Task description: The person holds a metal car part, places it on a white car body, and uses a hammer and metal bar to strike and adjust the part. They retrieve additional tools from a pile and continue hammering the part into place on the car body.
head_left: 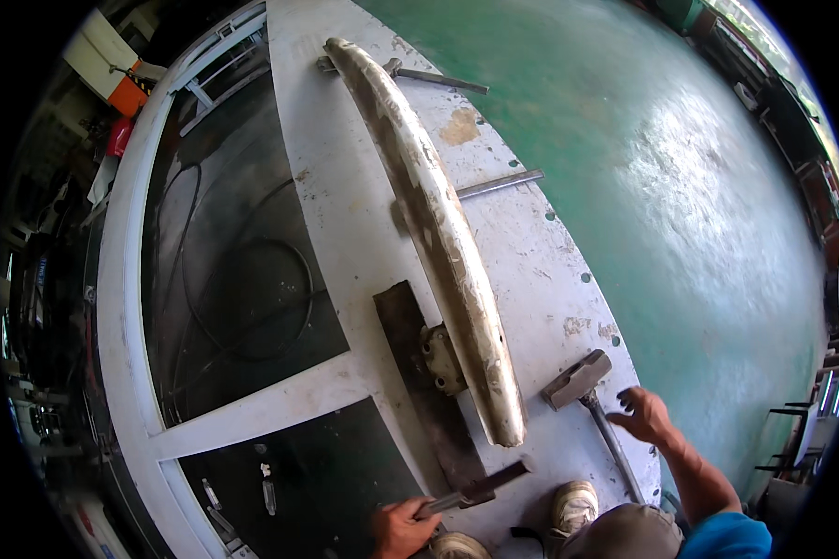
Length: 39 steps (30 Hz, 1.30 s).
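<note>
My left hand [404,529] is closed around the near end of a short metal bar [494,479], which points right and away from me. My right hand [645,417] has its thumb and fingers apart, beside the handle of a sledgehammer [578,378]; it appears not to grip it. The sledgehammer lies on the white metal platform [545,279]. Along the platform stretches a long, curved, scuffed metal beam [443,228], like a bumper bar, with a bracket [443,361] near its closer end. Under that bracket is a dark flat plate [403,321].
A hammer [438,80] lies by the beam's far end. A metal rod [501,184] sticks out from the beam's right side. Left are framed openings with a looped cable [309,279]. Green floor [569,84] borders the platform. My shoe [574,504] stands at the near edge.
</note>
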Each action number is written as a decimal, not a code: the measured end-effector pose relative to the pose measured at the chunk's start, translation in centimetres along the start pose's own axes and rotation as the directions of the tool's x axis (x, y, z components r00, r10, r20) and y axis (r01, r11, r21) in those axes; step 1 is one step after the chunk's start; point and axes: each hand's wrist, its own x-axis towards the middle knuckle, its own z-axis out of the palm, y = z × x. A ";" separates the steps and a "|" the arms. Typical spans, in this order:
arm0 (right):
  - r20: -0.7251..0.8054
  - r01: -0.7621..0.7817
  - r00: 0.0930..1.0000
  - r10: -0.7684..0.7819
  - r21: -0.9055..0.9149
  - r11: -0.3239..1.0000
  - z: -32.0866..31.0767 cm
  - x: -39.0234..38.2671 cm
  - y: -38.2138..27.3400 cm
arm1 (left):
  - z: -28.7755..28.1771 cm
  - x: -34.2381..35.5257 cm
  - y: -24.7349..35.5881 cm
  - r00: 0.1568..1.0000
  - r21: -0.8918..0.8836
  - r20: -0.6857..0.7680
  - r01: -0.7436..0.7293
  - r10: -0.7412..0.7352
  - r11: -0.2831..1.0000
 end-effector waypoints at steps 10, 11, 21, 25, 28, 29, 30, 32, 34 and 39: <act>-0.003 -0.007 1.000 0.006 -0.194 0.981 5.4 -2.6 0.7 | -7.7 4.0 -2.7 0.952 -0.430 -0.197 0.132 -0.235 0.893; 0.035 0.004 0.999 0.003 -0.187 0.982 4.7 -2.5 0.7 | -10.1 4.9 -1.5 0.954 -0.406 -0.237 0.075 -0.184 0.911; 0.265 -0.344 0.871 0.413 -0.269 0.899 -9.3 -5.5 -8.4 | -35.8 -0.4 8.1 0.916 -0.259 -0.107 0.350 -0.387 0.900; 0.232 -0.528 0.754 0.615 -0.343 0.777 -17.0 -16.3 -11.1 | -47.7 -13.3 10.6 0.843 -0.062 -0.103 0.525 -0.529 0.849; 0.219 -0.642 0.651 0.727 -0.353 0.681 -20.8 -24.8 -12.8 | -54.6 -25.0 7.7 0.753 -0.104 -0.093 0.643 -0.651 0.759; 0.214 -0.678 0.614 0.760 -0.350 0.646 -21.9 -27.5 -13.6 | -55.9 -26.8 8.6 0.708 -0.084 -0.056 0.699 -0.704 0.710; 0.215 -0.701 0.581 0.785 -0.358 0.617 -23.2 -29.9 -14.7 | -56.4 -28.1 9.0 0.668 -0.072 -0.009 0.742 -0.744 0.667; 0.189 -0.771 0.485 0.854 -0.369 0.520 -24.6 -35.2 -17.0 | -57.1 -28.8 8.3 0.598 -0.037 0.088 0.801 -0.796 0.598; 0.137 -0.833 0.384 0.913 -0.375 0.406 -24.0 -41.4 -19.1 | -58.3 -27.2 6.2 0.564 0.002 0.186 0.819 -0.805 0.574; 0.117 -0.966 0.049 0.992 -0.248 0.077 -23.6 -49.3 -34.3 | -67.0 -17.4 -2.0 0.594 0.030 0.326 0.771 -0.735 0.637</act>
